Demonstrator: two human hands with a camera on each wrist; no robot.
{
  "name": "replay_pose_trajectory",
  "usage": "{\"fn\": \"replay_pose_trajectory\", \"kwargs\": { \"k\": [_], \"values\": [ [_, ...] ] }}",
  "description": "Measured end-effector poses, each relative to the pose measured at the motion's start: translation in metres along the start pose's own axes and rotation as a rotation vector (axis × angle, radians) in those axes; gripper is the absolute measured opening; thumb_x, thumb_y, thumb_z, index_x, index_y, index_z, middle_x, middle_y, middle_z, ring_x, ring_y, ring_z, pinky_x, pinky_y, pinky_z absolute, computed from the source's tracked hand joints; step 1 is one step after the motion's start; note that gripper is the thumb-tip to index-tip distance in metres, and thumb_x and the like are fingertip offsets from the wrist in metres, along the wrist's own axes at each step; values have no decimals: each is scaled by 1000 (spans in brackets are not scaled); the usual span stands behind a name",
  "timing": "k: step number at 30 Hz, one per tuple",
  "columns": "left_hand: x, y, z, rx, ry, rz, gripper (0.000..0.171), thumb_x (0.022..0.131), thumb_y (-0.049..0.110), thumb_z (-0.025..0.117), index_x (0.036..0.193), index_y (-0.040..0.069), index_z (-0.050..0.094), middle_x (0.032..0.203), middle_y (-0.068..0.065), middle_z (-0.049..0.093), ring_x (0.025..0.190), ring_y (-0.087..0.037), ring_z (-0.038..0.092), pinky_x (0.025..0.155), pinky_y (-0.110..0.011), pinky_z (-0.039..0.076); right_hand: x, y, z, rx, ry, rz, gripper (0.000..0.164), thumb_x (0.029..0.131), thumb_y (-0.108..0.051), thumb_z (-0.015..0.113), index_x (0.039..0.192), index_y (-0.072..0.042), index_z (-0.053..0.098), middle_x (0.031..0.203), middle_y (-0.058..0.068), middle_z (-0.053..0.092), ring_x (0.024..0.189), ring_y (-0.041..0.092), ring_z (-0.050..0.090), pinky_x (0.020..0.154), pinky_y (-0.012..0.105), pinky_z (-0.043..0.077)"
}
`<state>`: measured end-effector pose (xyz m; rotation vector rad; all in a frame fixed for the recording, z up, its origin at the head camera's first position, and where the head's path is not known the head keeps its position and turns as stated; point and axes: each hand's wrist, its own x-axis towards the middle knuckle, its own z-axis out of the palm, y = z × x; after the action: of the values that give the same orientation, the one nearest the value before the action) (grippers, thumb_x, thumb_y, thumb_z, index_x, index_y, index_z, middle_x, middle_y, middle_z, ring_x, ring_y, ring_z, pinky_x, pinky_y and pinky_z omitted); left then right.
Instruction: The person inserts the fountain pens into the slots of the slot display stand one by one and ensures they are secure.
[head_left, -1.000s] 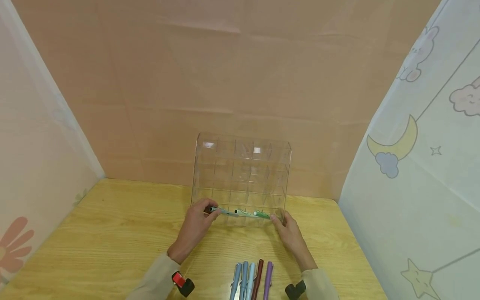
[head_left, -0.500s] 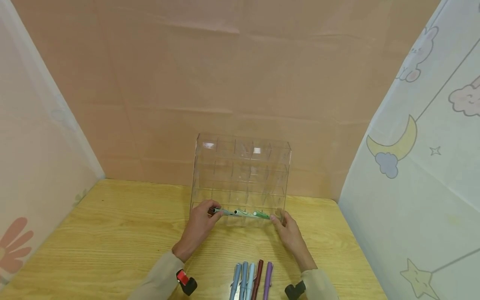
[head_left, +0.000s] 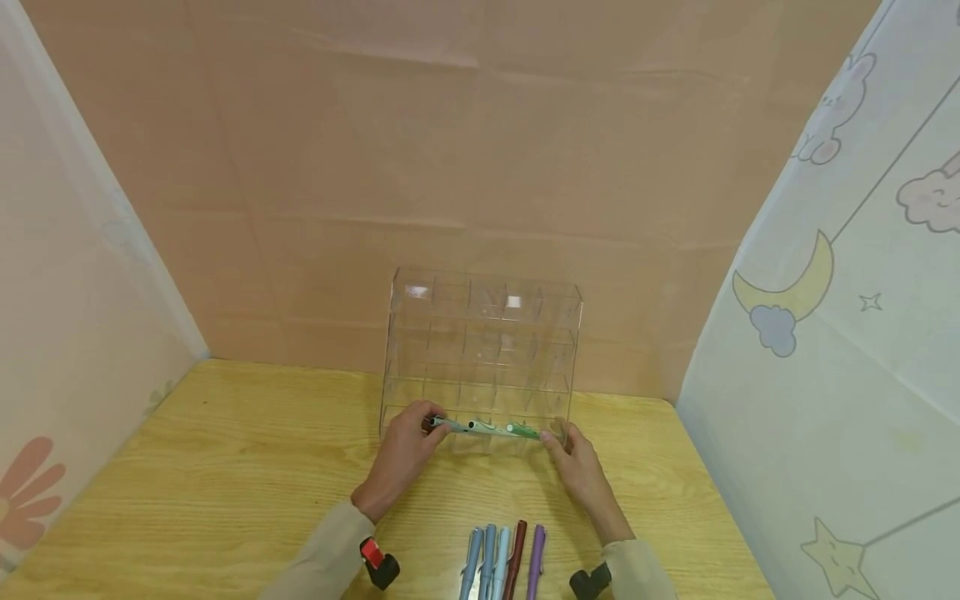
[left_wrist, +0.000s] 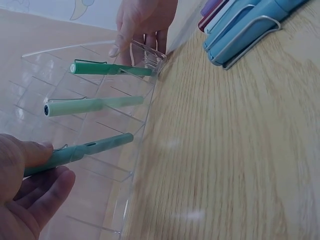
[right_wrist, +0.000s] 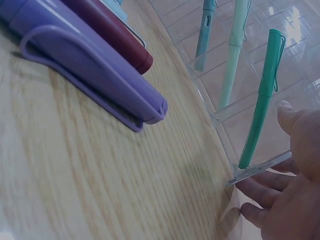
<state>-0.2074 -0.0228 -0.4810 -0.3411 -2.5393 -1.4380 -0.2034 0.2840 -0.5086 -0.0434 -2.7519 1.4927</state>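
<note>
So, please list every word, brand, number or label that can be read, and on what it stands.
No readable text anywhere.
Teal pen in the left hand, purple pen: no lettering visible.
Clear rack: no label visible.
Red-and-black wrist device: too small to tell.
Patterned cloth: drawings only.

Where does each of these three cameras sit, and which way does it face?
Head: worn on the head, facing forward and down at the clear rack; left hand, right hand and sleeves show.
Left wrist: worn there, facing along the rack past the teal pen; left hand lower left, right hand beyond.
Right wrist: worn there, facing the rack's right end and the purple pen; right hand lower right.
Shared: both wrist views show the teal pen, pale green pen and bright green pen.
</note>
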Motion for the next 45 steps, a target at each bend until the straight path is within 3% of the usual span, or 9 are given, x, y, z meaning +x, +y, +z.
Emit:
{"fn": "replay_pose_trajectory", "kwargs": {
  "k": [16,24,31,40,45],
  "values": [
    [-1,1,-1,38,-23,6,13,99,14,77,110,12,71,104,-2,72,79,-8,61,65,-21,50,-1,-1,0,-4,0,-11,70,113,-42,52,163,3,33,171,30,30,152,56,38,120,69,37],
    [-6,1,-5,8,-52,-42,31,100,19,76,126,7,66,110,-6,70,72,-8,59,58,-22,48,-2,-1,0,-12,7,0,72,112,-44,52,163,3,33,169,31,34,151,57,39,119,68,39],
    [-7,6,-15,-11,-32,-43,38,99,21,78,130,4,64,120,-8,66,73,-9,57,57,-22,49,1,-1,0,-2,1,9,70,113,-41,51,164,3,31,171,30,31,154,56,34,123,68,34],
    [-13,16,-36,-9,-35,-64,35,101,28,76,130,13,63,126,-9,67,76,-11,62,59,-24,51,0,0,-2,-8,-13,9,78,111,-51,51,165,1,30,170,30,33,153,56,36,121,70,36],
    [-19,21,-45,-2,-23,-57,32,100,27,77,126,14,65,123,-9,69,75,-11,61,59,-24,50,0,-1,-1,-13,-12,13,71,113,-43,51,164,2,31,169,30,34,153,56,37,121,69,36]
  ]
}}
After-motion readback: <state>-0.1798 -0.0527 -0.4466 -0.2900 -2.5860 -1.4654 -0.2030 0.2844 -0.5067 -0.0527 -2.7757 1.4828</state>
